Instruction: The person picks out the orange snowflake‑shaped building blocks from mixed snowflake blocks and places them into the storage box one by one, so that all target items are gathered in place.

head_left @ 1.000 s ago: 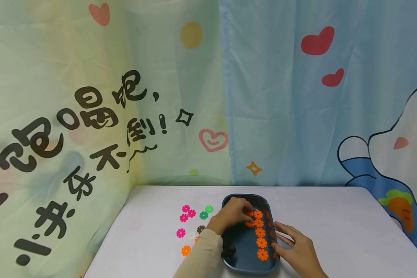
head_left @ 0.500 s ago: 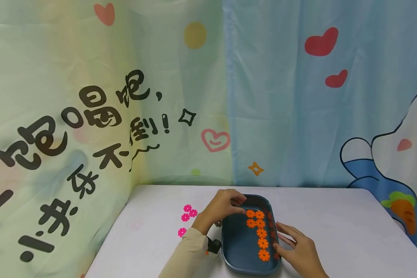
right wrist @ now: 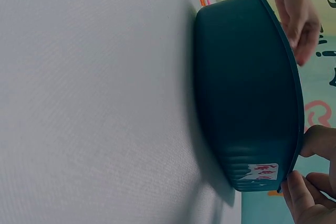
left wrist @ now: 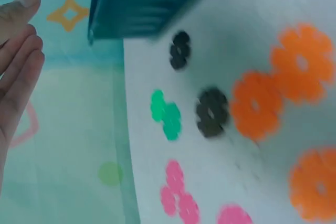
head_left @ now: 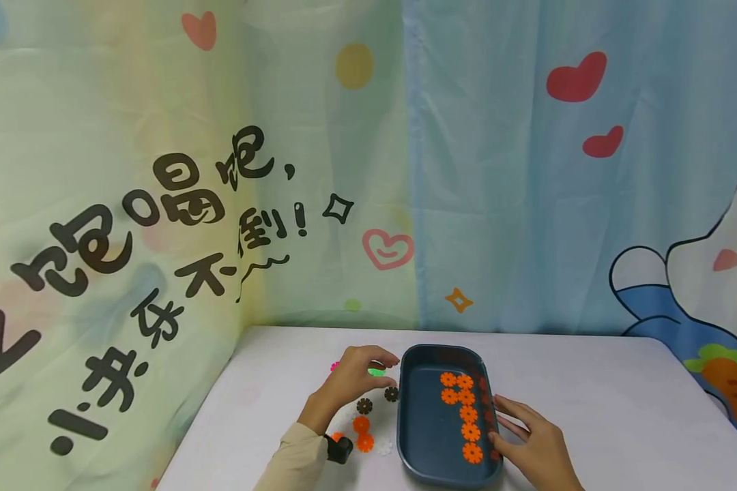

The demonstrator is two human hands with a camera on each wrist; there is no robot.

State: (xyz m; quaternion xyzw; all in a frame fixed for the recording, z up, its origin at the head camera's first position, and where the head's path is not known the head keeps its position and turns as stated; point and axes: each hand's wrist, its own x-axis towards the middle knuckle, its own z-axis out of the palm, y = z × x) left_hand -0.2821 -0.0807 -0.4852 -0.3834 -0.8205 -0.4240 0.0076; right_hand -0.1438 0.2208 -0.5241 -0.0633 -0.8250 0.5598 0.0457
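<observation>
My left hand (head_left: 353,375) hovers left of the tray, over the loose flower-shaped plastic discs, with thumb and fingers apart and nothing between them. A green disc (head_left: 376,372) shows in that gap. Close by its thumb lies a dark brown disc (head_left: 391,394). My right hand (head_left: 536,440) touches the right rim of a deep blue-grey tray (head_left: 426,470), its thumb and fingers spaced along the edge. In the right wrist view, the fingertips (right wrist: 292,183) meet the tray's rim near a corner. Inside the tray, several orange discs (head_left: 469,414) form a column and a short pair of rows.
Orange discs (head_left: 362,433), another brown disc (head_left: 364,406) and pale white ones (head_left: 385,447) lie on the white table (head_left: 589,395). Pink discs (left wrist: 178,198) show in the left wrist view. Printed curtains (head_left: 497,170) hang behind and at the left.
My left hand has left the orange discs in the tray, crossed the left rim and come over the loose discs. My right hand stays at the tray's rim. The head view has shifted slightly left.
</observation>
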